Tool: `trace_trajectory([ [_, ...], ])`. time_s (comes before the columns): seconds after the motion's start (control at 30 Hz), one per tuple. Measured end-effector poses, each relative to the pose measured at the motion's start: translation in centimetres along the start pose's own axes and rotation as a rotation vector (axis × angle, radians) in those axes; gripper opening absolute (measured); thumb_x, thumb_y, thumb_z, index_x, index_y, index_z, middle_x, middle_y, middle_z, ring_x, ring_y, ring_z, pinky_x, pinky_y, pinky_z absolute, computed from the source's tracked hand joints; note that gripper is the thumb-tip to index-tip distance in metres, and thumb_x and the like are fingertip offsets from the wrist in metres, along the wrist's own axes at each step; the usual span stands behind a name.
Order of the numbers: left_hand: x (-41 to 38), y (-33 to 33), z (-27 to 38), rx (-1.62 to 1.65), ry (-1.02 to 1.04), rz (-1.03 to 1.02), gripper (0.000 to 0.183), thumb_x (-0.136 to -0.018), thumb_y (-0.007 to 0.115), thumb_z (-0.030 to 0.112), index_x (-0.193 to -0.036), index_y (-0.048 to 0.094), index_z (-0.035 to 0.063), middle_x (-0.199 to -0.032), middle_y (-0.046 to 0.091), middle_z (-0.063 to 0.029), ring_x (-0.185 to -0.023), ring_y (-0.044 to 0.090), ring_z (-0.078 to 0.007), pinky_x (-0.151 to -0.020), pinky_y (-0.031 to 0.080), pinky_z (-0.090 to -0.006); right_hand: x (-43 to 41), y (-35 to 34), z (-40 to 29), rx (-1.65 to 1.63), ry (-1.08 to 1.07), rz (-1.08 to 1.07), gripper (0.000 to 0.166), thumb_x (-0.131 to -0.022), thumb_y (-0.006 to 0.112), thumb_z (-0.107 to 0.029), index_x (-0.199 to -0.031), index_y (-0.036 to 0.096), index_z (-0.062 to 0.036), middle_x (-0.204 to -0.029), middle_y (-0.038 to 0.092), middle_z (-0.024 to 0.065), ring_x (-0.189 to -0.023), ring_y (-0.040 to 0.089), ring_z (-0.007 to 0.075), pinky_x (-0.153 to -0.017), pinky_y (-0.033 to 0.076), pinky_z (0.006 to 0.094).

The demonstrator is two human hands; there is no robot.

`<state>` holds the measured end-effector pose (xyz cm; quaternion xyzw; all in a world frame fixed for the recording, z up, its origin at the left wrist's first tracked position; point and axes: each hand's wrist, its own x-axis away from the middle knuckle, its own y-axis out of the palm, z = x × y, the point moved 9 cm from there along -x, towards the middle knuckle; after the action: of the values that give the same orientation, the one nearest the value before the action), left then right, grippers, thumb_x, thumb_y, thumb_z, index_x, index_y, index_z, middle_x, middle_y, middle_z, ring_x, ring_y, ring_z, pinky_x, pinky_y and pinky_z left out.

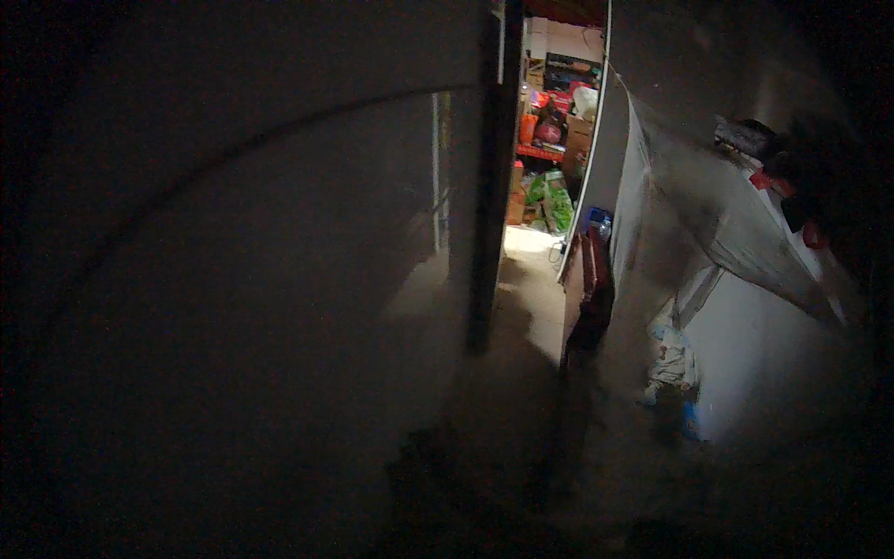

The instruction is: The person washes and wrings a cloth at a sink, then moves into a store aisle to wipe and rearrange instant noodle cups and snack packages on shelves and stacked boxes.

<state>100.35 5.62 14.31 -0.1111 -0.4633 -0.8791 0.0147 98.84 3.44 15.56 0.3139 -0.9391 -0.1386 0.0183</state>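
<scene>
Neither of my hands can be made out in this dark view. Ahead of me a lit doorway (pixel 552 241) stands between a dark upright frame (pixel 492 195) on its left and a pale edge on its right. Light from it falls on the floor (pixel 545 304). Beyond the opening, cardboard boxes (pixel 578 140), a green and white bag (pixel 557 199) and several red and orange items are piled up. A dark, indistinct shape (pixel 426 461) lies low in the view; I cannot tell what it is.
Right of the doorway stands a brown cardboard box (pixel 576 279) with something dark red at its side. A pale draped sheet (pixel 754 251) covers something large, with dark and red items (pixel 772 178) on top. A crumpled whitish bag (pixel 674 360) lies below. A plain wall (pixel 279 244) fills the left.
</scene>
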Motion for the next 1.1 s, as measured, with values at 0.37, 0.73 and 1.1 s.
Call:
trace_trajectory([
  [0.37, -28.0, 6.8, 1.2, 0.033, -0.092, -0.134, 0.034, -0.091, 0.050, 0.027, -0.117, 0.052, 0.0067, -0.115, 0.056, -0.0100, -0.102, 0.055, -0.0222, -0.091, 0.044, -0.0399, -17.2, -21.9, -0.6, -0.244, 0.016, 0.338, 0.030, -0.089, 0.051, -0.032, -0.097, 0.065, -0.0065, -0.089, 0.064, 0.0088, -0.090, 0.058, 0.0245, -0.084, 0.043, 0.0421],
  [0.73, -56.6, 14.1, 6.0, 0.068, -0.147, -0.219, 0.034, -0.090, 0.050, 0.026, -0.117, 0.052, 0.0057, -0.115, 0.056, -0.0102, -0.102, 0.055, -0.0220, -0.090, 0.044, -0.0394, -37.3, -42.5, -6.0, -0.350, -0.046, 0.599, 0.030, -0.090, 0.051, -0.032, -0.099, 0.063, -0.0064, -0.089, 0.064, 0.0084, -0.088, 0.058, 0.0235, -0.080, 0.044, 0.0397],
  [1.1, -87.5, 21.9, 4.0, 0.087, -0.139, -0.240, 0.034, -0.090, 0.050, 0.025, -0.117, 0.053, 0.0048, -0.116, 0.056, -0.0103, -0.101, 0.055, -0.0219, -0.090, 0.043, -0.0388, -56.2, -69.4, -8.3, -0.474, -0.086, 0.700, 0.031, -0.090, 0.050, -0.033, -0.101, 0.062, -0.0062, -0.089, 0.063, 0.0079, -0.086, 0.058, 0.0226, -0.076, 0.046, 0.0372],
])
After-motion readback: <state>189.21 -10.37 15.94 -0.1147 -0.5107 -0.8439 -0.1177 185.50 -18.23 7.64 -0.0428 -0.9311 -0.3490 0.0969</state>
